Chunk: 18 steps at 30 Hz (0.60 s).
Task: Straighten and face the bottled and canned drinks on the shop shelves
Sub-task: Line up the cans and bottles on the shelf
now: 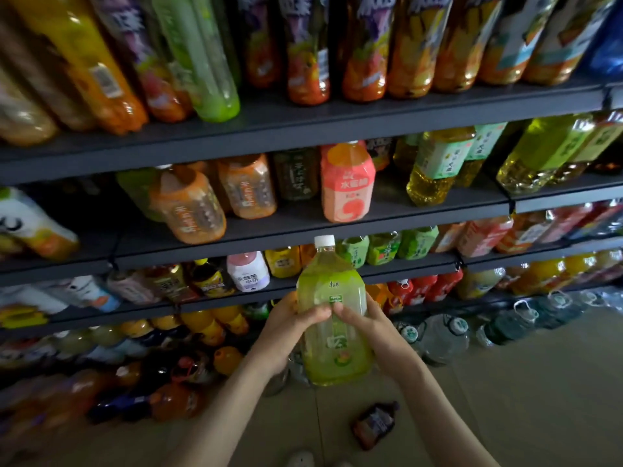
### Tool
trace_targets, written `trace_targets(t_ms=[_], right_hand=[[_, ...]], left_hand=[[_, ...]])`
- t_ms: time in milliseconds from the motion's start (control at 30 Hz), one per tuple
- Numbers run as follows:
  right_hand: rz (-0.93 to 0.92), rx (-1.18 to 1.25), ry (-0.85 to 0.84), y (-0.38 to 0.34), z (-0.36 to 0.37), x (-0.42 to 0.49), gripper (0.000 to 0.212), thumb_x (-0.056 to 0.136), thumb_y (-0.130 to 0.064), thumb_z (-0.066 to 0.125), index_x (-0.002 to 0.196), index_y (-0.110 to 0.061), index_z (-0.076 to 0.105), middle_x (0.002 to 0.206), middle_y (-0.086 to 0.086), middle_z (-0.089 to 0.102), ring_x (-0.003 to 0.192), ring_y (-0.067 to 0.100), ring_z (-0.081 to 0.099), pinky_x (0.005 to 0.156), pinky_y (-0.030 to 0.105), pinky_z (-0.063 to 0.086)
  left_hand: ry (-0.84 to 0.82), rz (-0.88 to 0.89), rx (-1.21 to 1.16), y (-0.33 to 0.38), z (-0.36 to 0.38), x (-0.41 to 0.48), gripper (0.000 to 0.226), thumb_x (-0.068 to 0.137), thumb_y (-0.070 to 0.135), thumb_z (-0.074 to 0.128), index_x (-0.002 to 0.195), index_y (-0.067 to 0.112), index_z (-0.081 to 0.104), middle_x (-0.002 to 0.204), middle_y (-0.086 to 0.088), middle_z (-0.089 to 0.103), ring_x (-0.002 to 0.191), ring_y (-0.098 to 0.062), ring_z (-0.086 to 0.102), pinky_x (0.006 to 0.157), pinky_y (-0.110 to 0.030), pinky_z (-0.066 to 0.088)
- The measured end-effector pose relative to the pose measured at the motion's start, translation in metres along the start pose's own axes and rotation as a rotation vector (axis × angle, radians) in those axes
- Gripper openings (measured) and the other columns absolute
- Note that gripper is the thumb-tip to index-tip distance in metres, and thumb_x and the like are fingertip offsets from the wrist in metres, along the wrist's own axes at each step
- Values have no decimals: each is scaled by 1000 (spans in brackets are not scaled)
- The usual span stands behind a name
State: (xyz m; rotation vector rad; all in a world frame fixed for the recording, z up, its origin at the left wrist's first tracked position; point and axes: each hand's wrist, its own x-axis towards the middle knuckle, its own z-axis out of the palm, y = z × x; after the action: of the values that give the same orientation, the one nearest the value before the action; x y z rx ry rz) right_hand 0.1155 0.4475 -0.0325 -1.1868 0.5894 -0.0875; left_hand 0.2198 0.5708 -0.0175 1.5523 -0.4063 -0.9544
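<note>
Wraps fingers point(318, 313) of left hand point(290, 328) and right hand point(367, 333) round the middle of a green bottle point(332, 352), tips nearly meeting on its front. Holds it upright at lower centre of the frame, off the shelves point(303, 230), printed side to the camera, likely to check its face before setting it in a gap. Faces dark shelving across the whole frame, crowded with drinks point(347, 187), some leaning, above a tan floor point(505, 399) with water jugs point(445, 335) at right and a dark bottle point(374, 424) lying at bottom centre.
</note>
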Motion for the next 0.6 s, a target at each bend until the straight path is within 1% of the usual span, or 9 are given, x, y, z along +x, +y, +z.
trace_targets(t_ms=[33, 100, 167, 233, 300, 367, 433, 500, 600], right_hand=[[7, 0, -1, -3, 7, -2, 51, 76, -35, 76, 121, -26, 53, 105, -2, 71, 94, 16, 69, 70, 27, 56], [26, 9, 11, -6, 22, -6, 52, 75, -35, 75, 121, -25, 52, 107, 1, 70, 92, 16, 70, 70, 30, 57], [48, 11, 20, -8, 36, -9, 51, 72, -39, 78, 115, -28, 53, 107, 2, 69, 91, 16, 70, 75, 37, 57], [68, 12, 24, -11, 50, -11, 52, 67, -42, 81, 110, -30, 53, 105, 2, 69, 91, 19, 70, 81, 42, 56], [81, 24, 7, -13, 63, -9, 57, 64, -43, 83, 111, -28, 54, 105, 4, 70, 93, 23, 70, 84, 46, 55], [103, 32, -20, -17, 75, -4, 68, 62, -43, 84, 118, -22, 54, 107, 7, 70, 94, 26, 69, 83, 48, 55], [115, 33, -51, -21, 88, 3, 67, 63, -40, 83, 120, -19, 55, 106, 9, 71, 93, 28, 70, 78, 46, 56], [135, 28, -70, -22, 103, 13, 70, 61, -40, 83, 121, -18, 53, 107, 11, 70, 94, 29, 69, 78, 46, 56], [128, 20, -49, -18, 135, 30, 67, 63, -42, 82, 119, -18, 55, 108, 12, 70, 94, 31, 69, 81, 52, 55]], left_hand=[[14, -7, -8, 3, -3, -7, 45, 56, 42, 70, 98, 26, 71, 99, 3, 73, 93, -10, 68, 69, -15, 50], [47, -26, -31, 10, -11, -20, 41, 56, 41, 71, 95, 27, 72, 97, 4, 74, 91, -9, 69, 71, -20, 50], [81, -51, -49, 14, -19, -30, 34, 62, 35, 71, 94, 26, 72, 94, 3, 74, 89, -10, 69, 74, -27, 49], [113, -71, -58, 18, -28, -38, 22, 72, 28, 72, 94, 24, 72, 91, 3, 74, 87, -12, 69, 75, -29, 49], [139, -92, -63, 20, -39, -43, 12, 82, 23, 68, 94, 25, 71, 88, 7, 74, 87, -10, 69, 74, -27, 48], [165, -95, -67, 22, -52, -48, 13, 85, 23, 65, 96, 26, 70, 90, 9, 74, 90, -9, 67, 74, -25, 48], [169, -86, -68, 25, -67, -50, 13, 85, 24, 64, 97, 27, 70, 91, 10, 74, 89, -6, 67, 69, -19, 48], [175, -72, -78, 29, -85, -53, 13, 85, 23, 65, 96, 28, 69, 91, 10, 73, 82, -1, 68, 61, -12, 48], [191, -66, -94, 30, -117, -54, 11, 85, 25, 67, 96, 28, 68, 88, 11, 73, 79, -1, 68, 58, -12, 49]])
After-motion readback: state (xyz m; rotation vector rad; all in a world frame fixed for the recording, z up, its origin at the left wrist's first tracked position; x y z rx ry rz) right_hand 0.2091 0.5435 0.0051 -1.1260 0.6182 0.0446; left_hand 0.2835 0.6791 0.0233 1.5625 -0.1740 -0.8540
